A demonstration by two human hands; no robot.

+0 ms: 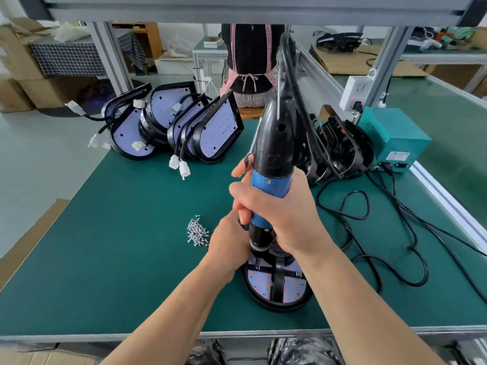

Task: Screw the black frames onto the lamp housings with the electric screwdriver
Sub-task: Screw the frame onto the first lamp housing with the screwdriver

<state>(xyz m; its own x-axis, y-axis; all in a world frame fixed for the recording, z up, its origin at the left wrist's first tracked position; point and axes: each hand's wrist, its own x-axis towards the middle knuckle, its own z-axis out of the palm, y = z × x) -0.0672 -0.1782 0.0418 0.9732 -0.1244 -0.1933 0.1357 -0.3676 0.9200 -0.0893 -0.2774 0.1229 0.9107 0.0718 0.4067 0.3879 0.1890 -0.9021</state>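
Directly under the upright electric screwdriver (271, 154), gripped by the right hand (282, 214), lies the black frame (278, 284); the left hand (226, 243) hides its fingers.

Teal power box (395, 138) at right, white socket strip (354, 92) behind it, cardboard boxes (15, 61) far left
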